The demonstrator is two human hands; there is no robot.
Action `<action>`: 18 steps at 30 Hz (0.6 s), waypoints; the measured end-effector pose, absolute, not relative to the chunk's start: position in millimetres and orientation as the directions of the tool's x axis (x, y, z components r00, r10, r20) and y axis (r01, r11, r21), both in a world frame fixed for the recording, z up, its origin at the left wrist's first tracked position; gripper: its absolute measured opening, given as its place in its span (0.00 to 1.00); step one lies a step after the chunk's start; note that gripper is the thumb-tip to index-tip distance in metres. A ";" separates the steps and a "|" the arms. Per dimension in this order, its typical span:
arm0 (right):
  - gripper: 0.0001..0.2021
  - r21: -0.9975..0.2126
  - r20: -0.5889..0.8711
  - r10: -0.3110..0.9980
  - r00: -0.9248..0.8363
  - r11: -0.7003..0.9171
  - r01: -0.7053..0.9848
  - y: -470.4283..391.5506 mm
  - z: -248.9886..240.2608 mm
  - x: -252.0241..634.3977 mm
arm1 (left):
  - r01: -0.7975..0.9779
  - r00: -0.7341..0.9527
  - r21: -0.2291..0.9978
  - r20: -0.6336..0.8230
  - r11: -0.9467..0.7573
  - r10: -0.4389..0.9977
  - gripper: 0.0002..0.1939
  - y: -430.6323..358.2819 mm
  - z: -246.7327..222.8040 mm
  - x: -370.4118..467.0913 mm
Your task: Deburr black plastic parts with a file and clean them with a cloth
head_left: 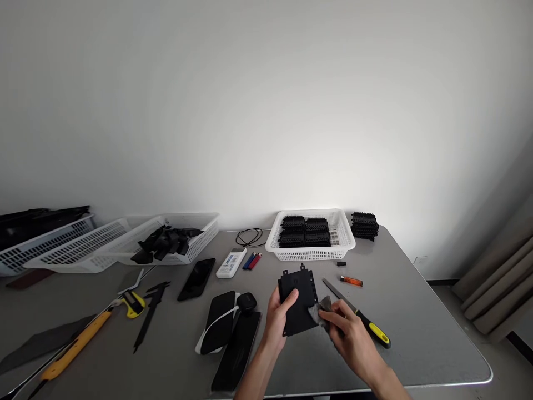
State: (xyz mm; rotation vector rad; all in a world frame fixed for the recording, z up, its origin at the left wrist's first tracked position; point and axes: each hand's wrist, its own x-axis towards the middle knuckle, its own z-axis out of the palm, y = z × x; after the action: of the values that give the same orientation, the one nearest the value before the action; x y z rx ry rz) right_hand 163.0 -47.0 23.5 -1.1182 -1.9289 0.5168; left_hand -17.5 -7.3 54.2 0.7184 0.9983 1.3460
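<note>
My left hand (276, 319) grips a flat black plastic panel (300, 305) by its left edge, thumb across its face. Small tabs stick up from the panel's top edge, and notches run down its right side. Between the fingers of my right hand (347, 328) is a crumpled grey cloth (320, 311), pressed against the panel's lower right edge. A file (375, 332) with a black and yellow handle lies on the table just beyond my right hand, which partly covers it.
Stacked black parts fill much of a white basket (310, 256) at the back, beside another stack (364, 226). An orange lighter (352, 281) lies right. Phones (197, 279), a caliper (150, 316), a yellow cutter (134, 304) and a basket (204, 239) of black pieces are left.
</note>
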 end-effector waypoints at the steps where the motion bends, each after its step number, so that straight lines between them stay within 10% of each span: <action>1: 0.17 -0.702 0.443 0.859 -0.257 0.511 0.496 -46.2 23.3 164.5 | -0.443 -0.068 0.890 -0.158 0.112 0.985 0.33 -7.1 52.4 -19.6; 14: 0.15 -0.949 0.048 0.984 -0.171 0.098 0.299 -33.3 -38.5 153.7 | 0.218 0.048 0.932 0.286 -0.289 0.957 0.14 -0.6 34.8 -42.6; 18: 0.28 -0.983 -0.096 0.981 -0.170 -0.121 -0.141 -19.4 -14.5 156.0 | 0.386 0.211 0.773 0.458 -0.504 0.864 0.13 -5.1 41.9 -43.5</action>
State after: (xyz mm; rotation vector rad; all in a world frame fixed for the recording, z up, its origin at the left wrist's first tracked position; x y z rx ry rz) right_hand 156.0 -19.4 -14.5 -1.0927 -1.1588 1.4783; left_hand -43.5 -5.1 41.9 1.9893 1.1537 1.2527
